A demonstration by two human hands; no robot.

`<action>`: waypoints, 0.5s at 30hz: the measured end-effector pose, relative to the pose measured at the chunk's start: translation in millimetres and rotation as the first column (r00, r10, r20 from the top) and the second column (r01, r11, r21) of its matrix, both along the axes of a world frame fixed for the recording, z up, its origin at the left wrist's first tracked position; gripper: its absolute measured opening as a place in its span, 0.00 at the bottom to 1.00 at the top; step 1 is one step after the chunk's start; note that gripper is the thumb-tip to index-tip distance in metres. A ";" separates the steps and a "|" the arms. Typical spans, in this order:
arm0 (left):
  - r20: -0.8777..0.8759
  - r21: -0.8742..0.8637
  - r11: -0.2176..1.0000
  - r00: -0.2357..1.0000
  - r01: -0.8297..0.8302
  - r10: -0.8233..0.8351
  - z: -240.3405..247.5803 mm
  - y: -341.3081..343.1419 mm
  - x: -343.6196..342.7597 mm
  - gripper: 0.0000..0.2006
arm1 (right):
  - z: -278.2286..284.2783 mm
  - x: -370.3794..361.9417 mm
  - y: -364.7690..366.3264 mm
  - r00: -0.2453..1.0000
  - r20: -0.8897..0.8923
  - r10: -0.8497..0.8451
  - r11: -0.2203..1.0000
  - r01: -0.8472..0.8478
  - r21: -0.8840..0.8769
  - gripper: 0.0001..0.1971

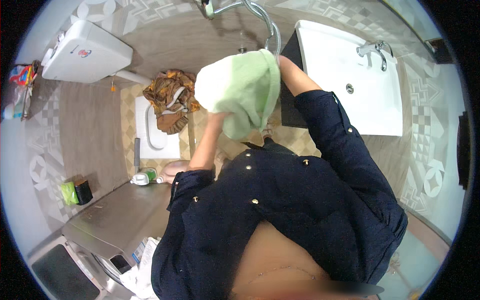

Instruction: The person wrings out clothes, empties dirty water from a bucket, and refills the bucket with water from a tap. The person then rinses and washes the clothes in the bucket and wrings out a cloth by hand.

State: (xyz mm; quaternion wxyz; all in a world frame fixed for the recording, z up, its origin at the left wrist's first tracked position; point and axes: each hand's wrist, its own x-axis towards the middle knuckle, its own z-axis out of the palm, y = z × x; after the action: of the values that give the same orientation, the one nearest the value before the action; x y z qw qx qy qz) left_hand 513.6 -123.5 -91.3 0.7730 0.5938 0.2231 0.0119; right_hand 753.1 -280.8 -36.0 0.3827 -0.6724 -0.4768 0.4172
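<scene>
A light green and white cloth [242,92], perhaps a towel or a garment, is held up in front of me between both hands. My left hand [218,118] reaches up to its lower left edge, and folds of fabric cover the fingers. At the upper right edge, my right hand [282,61] has hold of the cloth, with most of the hand behind it. Its white part is bright and overexposed, while the green part drapes down in loose folds.
To the right, a white washbasin [320,115] carries a chrome tap [375,49]. A brown patterned cloth heap [172,97] lies on a white floor fixture [167,142]. The toilet cistern [90,52] is at upper left; a white-green bottle [144,177] and washing machine [67,272] are on the left.
</scene>
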 end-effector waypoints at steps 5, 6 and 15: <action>0.031 -0.410 0.902 0.987 -0.133 0.159 5.4 26.5 -20.4 0.25 | 43.4 -28.1 -22.9 0.936 -0.178 -0.303 0.953 0.299 -0.051 0.18; 0.085 -0.303 0.940 0.978 -0.156 0.189 -12.7 34.1 -23.0 0.26 | 45.0 -43.6 -17.0 0.849 -0.234 -0.474 0.864 0.499 0.061 0.18; 0.125 -0.307 0.949 0.985 -0.072 0.115 -7.5 31.1 -21.7 0.24 | 27.4 -90.3 -14.7 0.708 -0.204 -0.676 0.649 0.704 0.290 0.20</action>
State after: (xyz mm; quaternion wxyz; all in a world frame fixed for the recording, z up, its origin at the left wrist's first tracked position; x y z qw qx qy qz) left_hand 491.9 -92.5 -98.8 0.8668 0.4556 0.1949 0.0564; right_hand 662.8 -295.5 -8.7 0.6427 -0.7077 -0.2353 0.1751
